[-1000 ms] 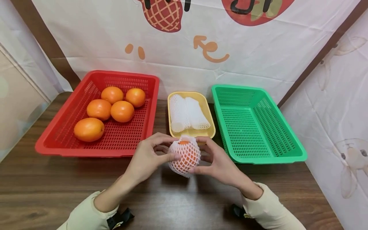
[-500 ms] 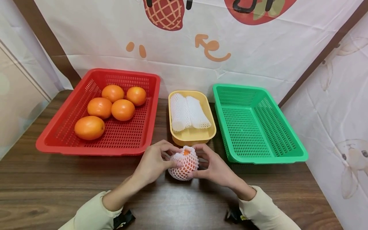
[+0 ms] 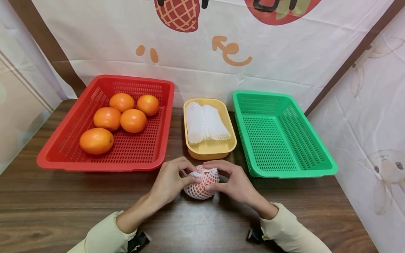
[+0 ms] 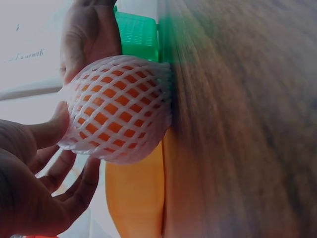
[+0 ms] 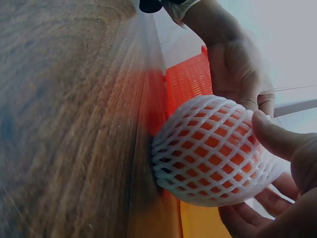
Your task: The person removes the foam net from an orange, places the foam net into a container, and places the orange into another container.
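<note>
An orange (image 4: 110,113) in a white foam net sleeve (image 3: 198,191) rests on the wooden table in front of the yellow tray. My left hand (image 3: 171,179) pinches the sleeve's upper rim between thumb and fingers, on the left side. From the right, my right hand (image 3: 234,181) holds the same rim, its thumb on the near side and its fingers over the top. Only a little orange peel shows at the sleeve's mouth in the head view. Both wrist views show the net stretched round the fruit, its lower end against the table.
A red basket (image 3: 104,166) at left holds several bare oranges (image 3: 133,120). White foam net sleeves (image 3: 205,121) lie in the yellow tray (image 3: 210,151) at the middle. The green basket (image 3: 292,174) stands at right. A printed cloth (image 3: 196,77) hangs behind.
The wrapped orange has come toward me and down onto the table. The sleeve's mouth has been drawn inward over the top, and my fingers have moved in closer together there.
</note>
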Demonstrator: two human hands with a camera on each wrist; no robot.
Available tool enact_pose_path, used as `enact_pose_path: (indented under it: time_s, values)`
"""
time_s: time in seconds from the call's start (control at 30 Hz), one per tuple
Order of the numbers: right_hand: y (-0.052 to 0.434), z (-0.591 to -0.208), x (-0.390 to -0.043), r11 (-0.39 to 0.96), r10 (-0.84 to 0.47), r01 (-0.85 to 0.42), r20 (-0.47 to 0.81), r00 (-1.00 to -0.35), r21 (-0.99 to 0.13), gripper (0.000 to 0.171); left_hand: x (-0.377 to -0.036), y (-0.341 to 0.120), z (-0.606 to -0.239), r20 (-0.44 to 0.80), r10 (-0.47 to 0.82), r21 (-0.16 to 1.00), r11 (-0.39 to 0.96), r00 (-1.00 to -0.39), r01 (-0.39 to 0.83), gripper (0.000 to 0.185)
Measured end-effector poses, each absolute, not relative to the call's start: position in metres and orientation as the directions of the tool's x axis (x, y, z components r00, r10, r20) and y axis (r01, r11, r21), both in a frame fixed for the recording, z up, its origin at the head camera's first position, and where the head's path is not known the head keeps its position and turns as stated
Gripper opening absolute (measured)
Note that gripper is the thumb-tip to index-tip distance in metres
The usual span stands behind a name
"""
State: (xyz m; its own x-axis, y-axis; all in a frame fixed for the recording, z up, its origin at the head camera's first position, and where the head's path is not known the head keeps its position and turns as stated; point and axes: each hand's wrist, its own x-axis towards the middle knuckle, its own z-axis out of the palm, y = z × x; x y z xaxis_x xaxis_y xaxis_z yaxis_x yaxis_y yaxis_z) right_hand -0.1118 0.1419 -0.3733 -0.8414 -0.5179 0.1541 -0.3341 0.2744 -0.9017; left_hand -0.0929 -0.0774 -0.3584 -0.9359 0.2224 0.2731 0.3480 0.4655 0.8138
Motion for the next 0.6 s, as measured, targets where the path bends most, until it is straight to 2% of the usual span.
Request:
enact_pose_path:
  time_s: [0.27, 0.43, 0.53, 0.6]
  values:
    - [0.141, -0.37, -0.11, 0.31, -0.363, -0.286, 0.165, -0.917, -0.907, 0.021, -0.091, -0.075, -0.36, 0.342, 0.226, 0.811, 0.42, -0.912, 0.408, 0.021]
    - [0.139, -0.371, -0.108, 0.373, -0.276, -0.325, 0.23, -0.933, -0.869, 0.017, -0.09, -0.072, -0.361, 0.327, 0.249, 0.803, 0.436, -0.912, 0.407, 0.038]
    - [0.136, -0.372, -0.105, 0.35, -0.268, -0.369, 0.285, -0.92, -0.861, 0.017, -0.089, -0.07, -0.361, 0.283, 0.281, 0.792, 0.471, -0.917, 0.389, 0.05]
    - [0.133, -0.366, -0.101, 0.315, -0.282, -0.397, 0.315, -0.906, -0.862, 0.017, -0.087, -0.069, -0.361, 0.264, 0.285, 0.788, 0.486, -0.921, 0.377, 0.048]
